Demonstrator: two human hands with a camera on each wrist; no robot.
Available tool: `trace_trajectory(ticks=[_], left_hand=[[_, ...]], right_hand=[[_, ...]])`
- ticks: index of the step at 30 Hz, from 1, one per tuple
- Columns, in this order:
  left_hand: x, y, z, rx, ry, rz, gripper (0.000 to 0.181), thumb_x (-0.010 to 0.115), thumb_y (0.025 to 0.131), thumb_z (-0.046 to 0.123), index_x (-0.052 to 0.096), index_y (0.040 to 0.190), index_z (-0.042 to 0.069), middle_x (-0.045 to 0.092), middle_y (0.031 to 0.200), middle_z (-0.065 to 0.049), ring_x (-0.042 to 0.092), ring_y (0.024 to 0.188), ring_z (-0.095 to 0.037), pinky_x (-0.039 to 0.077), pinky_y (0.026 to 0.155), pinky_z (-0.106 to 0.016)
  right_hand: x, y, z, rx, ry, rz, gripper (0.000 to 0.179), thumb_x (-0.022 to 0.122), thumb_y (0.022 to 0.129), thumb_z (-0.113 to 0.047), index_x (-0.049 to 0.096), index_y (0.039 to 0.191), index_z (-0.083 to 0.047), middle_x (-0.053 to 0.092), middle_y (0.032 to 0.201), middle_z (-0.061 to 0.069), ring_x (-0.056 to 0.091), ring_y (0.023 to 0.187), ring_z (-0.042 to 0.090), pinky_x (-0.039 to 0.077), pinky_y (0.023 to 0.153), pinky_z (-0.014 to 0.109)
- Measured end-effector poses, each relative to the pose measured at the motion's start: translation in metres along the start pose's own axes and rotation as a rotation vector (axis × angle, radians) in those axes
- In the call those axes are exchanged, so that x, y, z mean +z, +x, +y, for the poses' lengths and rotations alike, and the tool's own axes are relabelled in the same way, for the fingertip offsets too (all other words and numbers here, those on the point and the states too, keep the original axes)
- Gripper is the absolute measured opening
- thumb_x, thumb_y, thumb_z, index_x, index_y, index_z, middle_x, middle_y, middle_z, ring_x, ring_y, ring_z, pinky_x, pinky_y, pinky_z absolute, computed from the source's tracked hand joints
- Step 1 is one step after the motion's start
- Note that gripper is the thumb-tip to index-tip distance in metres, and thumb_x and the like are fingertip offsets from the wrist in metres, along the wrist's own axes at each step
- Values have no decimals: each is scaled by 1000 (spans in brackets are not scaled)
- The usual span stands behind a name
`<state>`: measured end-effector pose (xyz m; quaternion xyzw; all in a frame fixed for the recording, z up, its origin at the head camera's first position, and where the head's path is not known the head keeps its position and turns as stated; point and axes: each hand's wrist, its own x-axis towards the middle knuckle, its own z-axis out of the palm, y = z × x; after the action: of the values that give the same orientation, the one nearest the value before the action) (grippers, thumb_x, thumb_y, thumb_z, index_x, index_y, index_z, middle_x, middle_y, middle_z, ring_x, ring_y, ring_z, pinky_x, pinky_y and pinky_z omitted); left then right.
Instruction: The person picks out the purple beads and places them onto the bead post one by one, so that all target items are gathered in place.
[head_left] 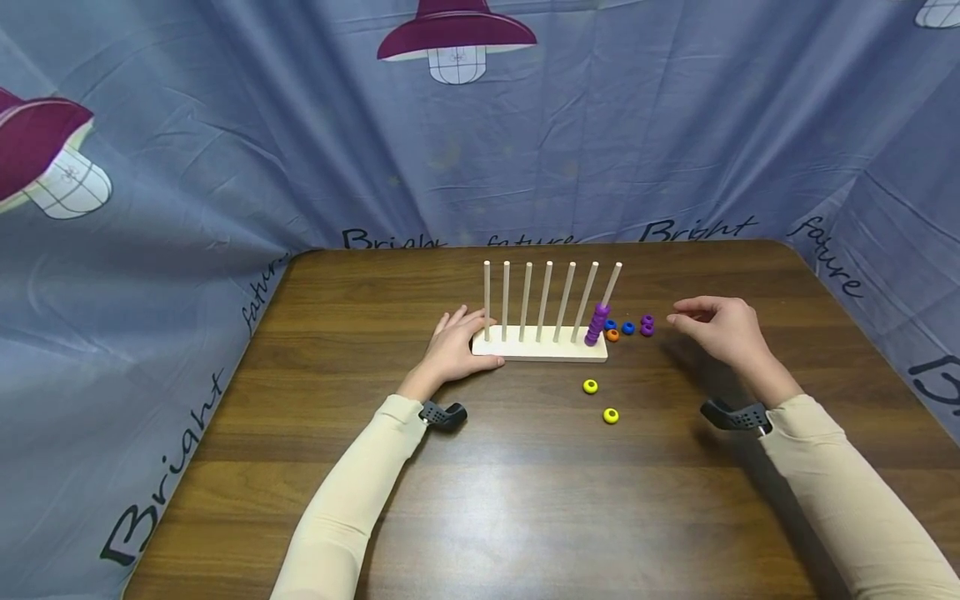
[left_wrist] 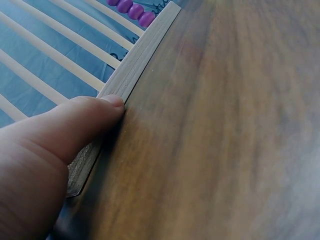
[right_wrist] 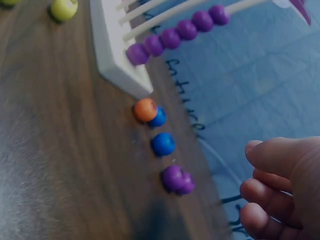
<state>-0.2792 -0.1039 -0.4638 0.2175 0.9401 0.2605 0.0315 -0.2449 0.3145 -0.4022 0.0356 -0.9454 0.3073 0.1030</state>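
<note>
A pale wooden peg stand (head_left: pixel 540 352) with several upright rods stands on the table. Purple beads (head_left: pixel 597 324) are stacked on its rightmost rod; the other rods are bare. My left hand (head_left: pixel 453 348) holds the stand's left end, its thumb (left_wrist: pixel 95 117) along the front edge and its fingers behind, partly hidden. To the right of the loose beads, my right hand (head_left: pixel 722 329) hovers above the table with fingers loosely bent and nothing between them. Nearest to it lie two purple beads (right_wrist: pixel 175 178), touching each other.
Two blue beads (head_left: pixel 627 328) and an orange bead (head_left: pixel 612 336) lie by the stand's right end. In front of the stand are two yellow beads, one nearer the stand (head_left: pixel 590 387). A blue curtain (head_left: pixel 562 167) hangs behind the wooden table (head_left: pixel 525 475).
</note>
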Motion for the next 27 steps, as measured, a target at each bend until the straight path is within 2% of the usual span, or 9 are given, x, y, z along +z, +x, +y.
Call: trace_trajectory(ticks=[5, 8, 10, 13, 15, 17, 21, 27], left_hand=[[1, 0, -1, 1, 1, 3, 72, 79, 81, 50, 58, 143, 20, 44, 162, -6, 23, 158, -35, 7, 130, -56], [1, 0, -2, -3, 2, 8, 71, 79, 81, 49, 59, 143, 21, 44, 161, -5, 23, 158, -35, 8, 130, -56], [1, 0, -1, -1, 0, 9, 71, 79, 81, 49, 59, 143, 20, 45, 161, -5, 23, 158, -35, 8, 130, -56], [2, 0, -1, 4, -2, 6, 72, 79, 81, 49, 58, 143, 20, 45, 161, -5, 23, 158, -35, 8, 130, -56], [3, -1, 0, 5, -2, 2, 72, 79, 81, 49, 58, 143, 20, 45, 161, -5, 23, 158, -35, 8, 130, -56], [4, 0, -1, 5, 2, -1, 72, 79, 81, 49, 58, 144, 20, 45, 161, -5, 23, 158, -35, 8, 130, -56], [5, 1, 0, 9, 10, -6, 72, 78, 81, 50, 58, 144, 20, 44, 161, -5, 23, 158, -35, 8, 130, -56], [2, 3, 0, -5, 13, 2, 72, 79, 81, 49, 58, 143, 20, 44, 161, -5, 23, 158, -34, 8, 130, -55]], right_hand=[[14, 1, 9, -7, -8, -34, 34, 79, 89, -25, 76, 109, 2, 77, 96, 23, 50, 64, -14, 43, 55, 16], [23, 2, 13, 1, -13, -50, 35, 79, 89, -27, 76, 110, 1, 78, 95, 21, 53, 67, -11, 45, 60, 18], [30, 2, 15, 8, -18, -59, 36, 79, 89, -28, 76, 110, 1, 78, 94, 20, 59, 71, -3, 46, 65, 21], [39, -1, 19, 21, -25, -53, 36, 78, 89, -30, 76, 109, 1, 78, 95, 20, 67, 79, 16, 46, 70, 25], [45, -3, 21, 35, -21, -35, 37, 77, 90, -31, 76, 108, 1, 77, 97, 22, 69, 85, 28, 45, 70, 25], [50, -5, 23, 53, -17, -6, 37, 77, 90, -32, 76, 107, 1, 77, 100, 23, 68, 88, 33, 44, 69, 24], [56, -6, 22, 82, -3, 48, 39, 76, 90, -33, 76, 106, 2, 76, 103, 26, 67, 89, 36, 42, 67, 22], [61, -3, 20, 75, -6, 85, 41, 78, 88, -36, 76, 104, 2, 76, 100, 25, 68, 87, 37, 41, 66, 25]])
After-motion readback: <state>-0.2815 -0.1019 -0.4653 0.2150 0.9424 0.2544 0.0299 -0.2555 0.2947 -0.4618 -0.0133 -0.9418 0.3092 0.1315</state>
